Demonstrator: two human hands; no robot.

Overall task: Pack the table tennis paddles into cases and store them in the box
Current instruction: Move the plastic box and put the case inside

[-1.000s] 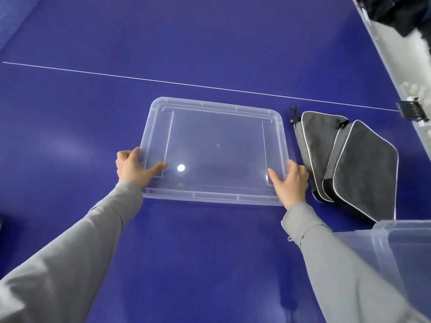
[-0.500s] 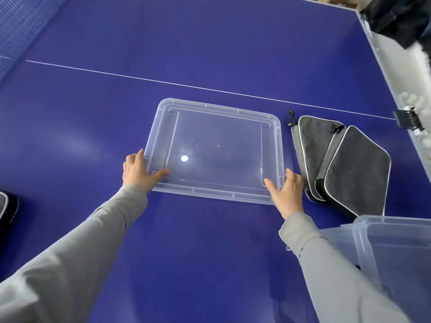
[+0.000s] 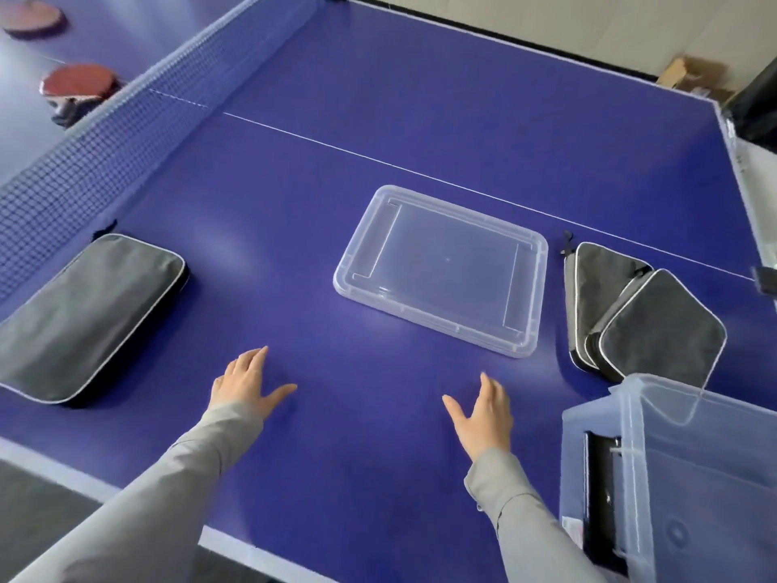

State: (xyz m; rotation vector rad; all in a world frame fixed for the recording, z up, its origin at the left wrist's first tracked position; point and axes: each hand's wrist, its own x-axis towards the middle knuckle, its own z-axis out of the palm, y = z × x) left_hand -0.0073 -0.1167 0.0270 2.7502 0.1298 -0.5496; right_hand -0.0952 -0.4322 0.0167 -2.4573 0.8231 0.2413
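A clear plastic lid [image 3: 443,269] lies flat on the blue table tennis table. My left hand [image 3: 246,382] and my right hand [image 3: 483,414] hover open over the table in front of the lid, touching nothing. Two grey paddle cases [image 3: 643,321] overlap to the right of the lid. Another grey case [image 3: 84,313] lies at the far left by the net. The clear storage box [image 3: 689,477] stands at the lower right with a dark case inside it. Two red paddles [image 3: 77,84] lie beyond the net at the top left.
The net [image 3: 105,149] runs along the left side. The table's near edge [image 3: 235,544] is close to me and its right edge [image 3: 748,212] lies past the cases. A cardboard item [image 3: 689,73] sits on the floor at the back right.
Both hands let go of the lid and pulled back toward me. The view has risen and widened, bringing the net, the left case and the box into sight.
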